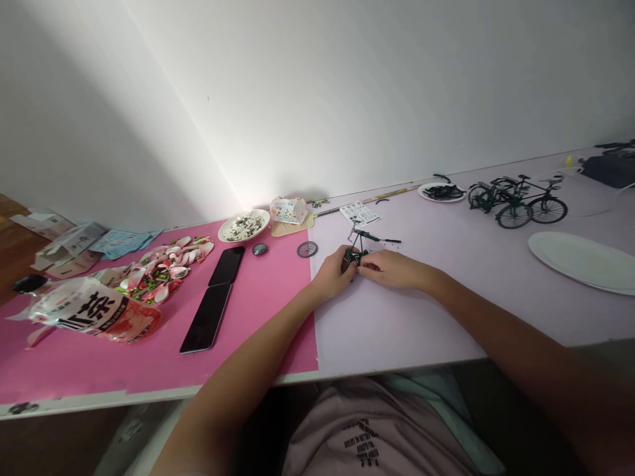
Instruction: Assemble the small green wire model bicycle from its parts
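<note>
- Small bicycle frame (364, 235) is held upright above the pale tabletop (397, 324), just right of the pink edge; a loose wheel (307, 249) is seen to its left.
- Lower dark part is gripped by left hand (332, 276), fingers closed.
- Same part is touched by right hand (391, 268), fingers curled; whether anything is pinched can't be told.
- Likely light, stiff, a bit slippery; thin bars easily bent or snapped, so best held low, at the thicker part.
</note>
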Available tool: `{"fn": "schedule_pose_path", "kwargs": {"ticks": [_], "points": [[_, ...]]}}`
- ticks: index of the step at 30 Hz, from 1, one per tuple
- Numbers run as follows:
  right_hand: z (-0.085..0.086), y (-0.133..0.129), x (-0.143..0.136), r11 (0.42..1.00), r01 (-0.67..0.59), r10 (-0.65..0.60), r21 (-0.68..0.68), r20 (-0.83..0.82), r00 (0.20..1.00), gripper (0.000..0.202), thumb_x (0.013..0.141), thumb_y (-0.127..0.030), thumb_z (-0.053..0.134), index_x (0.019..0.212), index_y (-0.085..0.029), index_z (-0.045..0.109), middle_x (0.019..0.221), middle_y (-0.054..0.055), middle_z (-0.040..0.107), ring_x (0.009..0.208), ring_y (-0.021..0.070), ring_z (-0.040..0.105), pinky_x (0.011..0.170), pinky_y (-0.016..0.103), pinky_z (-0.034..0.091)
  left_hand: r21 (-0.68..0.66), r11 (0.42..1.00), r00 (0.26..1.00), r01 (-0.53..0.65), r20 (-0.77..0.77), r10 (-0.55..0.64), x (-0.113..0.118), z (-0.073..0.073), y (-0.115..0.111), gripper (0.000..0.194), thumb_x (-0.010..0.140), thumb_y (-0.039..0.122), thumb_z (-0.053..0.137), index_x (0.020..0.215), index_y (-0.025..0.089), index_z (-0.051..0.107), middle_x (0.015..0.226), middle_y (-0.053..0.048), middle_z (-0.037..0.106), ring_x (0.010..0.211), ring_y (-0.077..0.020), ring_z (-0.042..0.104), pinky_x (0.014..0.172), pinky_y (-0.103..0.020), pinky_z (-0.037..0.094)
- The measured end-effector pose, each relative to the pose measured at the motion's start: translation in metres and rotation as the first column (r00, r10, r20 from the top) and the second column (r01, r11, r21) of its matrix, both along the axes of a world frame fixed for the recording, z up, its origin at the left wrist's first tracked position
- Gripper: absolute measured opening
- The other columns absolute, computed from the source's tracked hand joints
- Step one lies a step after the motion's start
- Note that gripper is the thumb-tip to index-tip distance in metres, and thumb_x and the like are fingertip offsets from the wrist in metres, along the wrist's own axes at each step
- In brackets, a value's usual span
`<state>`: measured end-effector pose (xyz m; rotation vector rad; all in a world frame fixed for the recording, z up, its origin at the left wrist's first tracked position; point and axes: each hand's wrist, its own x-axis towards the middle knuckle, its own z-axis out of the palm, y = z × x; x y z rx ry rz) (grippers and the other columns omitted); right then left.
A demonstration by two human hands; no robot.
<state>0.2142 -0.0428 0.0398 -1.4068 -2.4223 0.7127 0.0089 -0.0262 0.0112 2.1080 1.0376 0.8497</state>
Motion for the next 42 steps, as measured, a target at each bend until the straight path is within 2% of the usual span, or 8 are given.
{"fn": "schedule_pose_path", "kwargs": {"ticks": [25, 42], "points": [[0.0047, -0.0056, -0.0001, 1.0, 0.019, -0.019, -0.02, 0.018, 1.0, 0.033, 0.098, -0.044, 0.05, 0.073, -0.022, 0.047, 0.07, 0.0, 0.057, 0.061, 0.0153, 0.047, 0.057, 0.031, 0.03, -0.02, 1.0, 1.0, 0.009, -0.001, -0.009, -0.0002, -0.0012, 0.0011, 0.033, 0.095, 0.024, 0.054, 0.127, 0.018, 0.056, 0.087, -0.002, 0.071, 0.076, -0.014, 0.065, 0.078, -0.027, 0.051], [0.008, -0.0074, -0.001, 0.999, 0.027, -0.026, -0.027, 0.034, 0.999, 0.032, 0.097, -0.042, 0.052, 0.072, -0.023, 0.046, 0.07, 0.0, 0.056, 0.061, 0.0158, 0.047, 0.058, 0.031, 0.029, -0.031, 0.999, 1.0, -0.005, -0.018, 0.005, 0.0005, 0.0034, -0.002, 0.033, 0.095, 0.024, 0.053, 0.127, 0.018, 0.056, 0.087, -0.002, 0.071, 0.073, -0.0136, 0.063, 0.076, -0.027, 0.051]]}}
